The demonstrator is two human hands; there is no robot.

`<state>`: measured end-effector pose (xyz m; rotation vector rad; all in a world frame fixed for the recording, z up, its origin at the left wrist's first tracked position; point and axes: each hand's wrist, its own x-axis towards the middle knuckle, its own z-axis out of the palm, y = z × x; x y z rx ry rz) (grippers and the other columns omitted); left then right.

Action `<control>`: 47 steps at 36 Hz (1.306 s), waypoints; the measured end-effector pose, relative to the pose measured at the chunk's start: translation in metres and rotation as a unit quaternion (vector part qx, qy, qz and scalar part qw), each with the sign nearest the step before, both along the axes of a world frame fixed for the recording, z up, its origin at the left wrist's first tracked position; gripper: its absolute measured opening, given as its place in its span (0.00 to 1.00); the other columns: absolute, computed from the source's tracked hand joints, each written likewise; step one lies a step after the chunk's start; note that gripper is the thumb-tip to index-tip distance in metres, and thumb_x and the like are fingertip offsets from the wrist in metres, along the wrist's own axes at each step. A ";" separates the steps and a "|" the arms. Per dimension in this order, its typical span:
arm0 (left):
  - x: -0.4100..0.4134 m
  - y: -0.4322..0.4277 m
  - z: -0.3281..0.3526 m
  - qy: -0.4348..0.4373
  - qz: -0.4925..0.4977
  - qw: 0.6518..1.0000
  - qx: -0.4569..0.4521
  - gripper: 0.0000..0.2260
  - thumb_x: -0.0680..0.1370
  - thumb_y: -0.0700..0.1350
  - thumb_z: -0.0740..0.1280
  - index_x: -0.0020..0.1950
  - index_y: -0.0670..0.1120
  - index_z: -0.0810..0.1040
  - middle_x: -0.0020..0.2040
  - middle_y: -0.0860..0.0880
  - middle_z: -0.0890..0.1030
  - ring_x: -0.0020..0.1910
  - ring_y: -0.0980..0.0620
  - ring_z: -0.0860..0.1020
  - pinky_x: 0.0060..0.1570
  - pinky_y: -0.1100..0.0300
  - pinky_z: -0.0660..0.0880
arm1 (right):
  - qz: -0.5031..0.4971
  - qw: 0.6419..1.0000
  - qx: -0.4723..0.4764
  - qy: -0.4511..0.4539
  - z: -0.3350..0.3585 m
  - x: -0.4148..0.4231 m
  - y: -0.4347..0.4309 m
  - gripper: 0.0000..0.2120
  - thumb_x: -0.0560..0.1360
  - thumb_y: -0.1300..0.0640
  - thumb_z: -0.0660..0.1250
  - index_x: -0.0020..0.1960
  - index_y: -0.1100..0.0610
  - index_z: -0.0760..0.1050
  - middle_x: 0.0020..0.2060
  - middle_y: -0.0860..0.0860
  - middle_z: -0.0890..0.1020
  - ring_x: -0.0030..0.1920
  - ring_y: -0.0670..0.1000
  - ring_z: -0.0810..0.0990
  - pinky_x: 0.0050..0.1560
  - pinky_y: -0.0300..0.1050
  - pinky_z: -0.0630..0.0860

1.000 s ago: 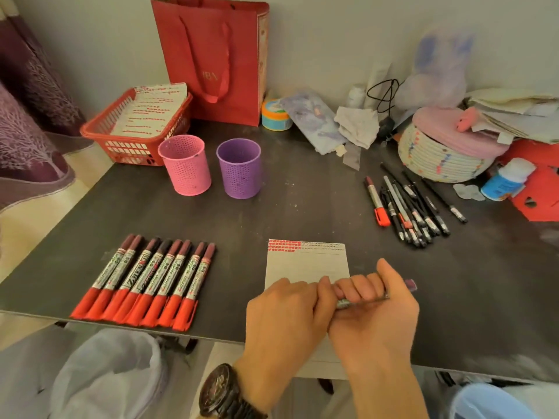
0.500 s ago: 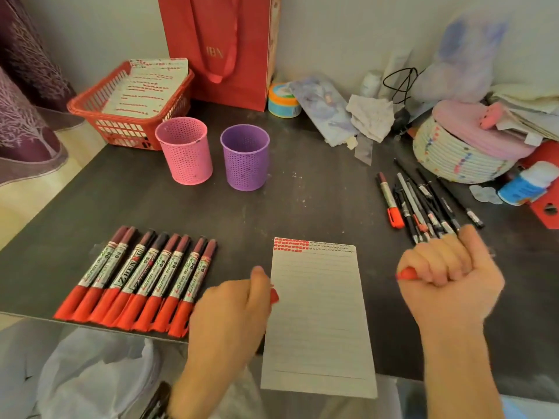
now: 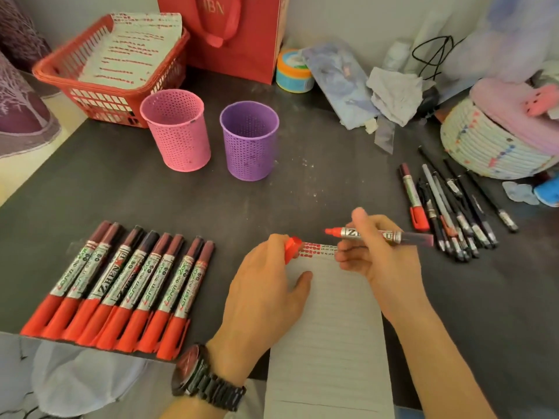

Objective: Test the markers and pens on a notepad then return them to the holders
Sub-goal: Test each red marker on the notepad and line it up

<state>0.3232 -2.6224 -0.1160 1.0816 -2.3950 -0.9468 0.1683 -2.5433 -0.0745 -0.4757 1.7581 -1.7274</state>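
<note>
A dark grey table [image 3: 332,182] with a matt, lightly scuffed top fills most of the view and runs back to a plain, pale grey wall [image 3: 348,16]. At the left edge hangs a purple curtain [image 3: 21,116] printed with pale tree branches, and beside it shows a strip of cream floor [image 3: 45,164]. A red paper bag [image 3: 242,55] stands against the wall. The light is soft, even and indoor, with faint shadows.

Perforated plastic holders [image 3: 177,130], lined paper notepad [image 3: 328,328], matt dark tabletop [image 3: 317,189], glossy-labelled markers [image 3: 121,285].
</note>
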 end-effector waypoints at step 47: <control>-0.002 -0.001 0.000 -0.017 0.017 0.999 0.028 0.21 0.71 0.61 0.70 0.52 0.67 0.58 0.55 0.66 0.74 0.49 0.67 0.70 0.42 0.75 0.63 | -0.059 0.968 0.101 0.223 -0.028 0.013 -0.008 0.12 0.72 0.57 0.73 0.31 0.54 0.75 0.21 0.51 0.79 0.22 0.43 0.76 0.27 0.33 0.72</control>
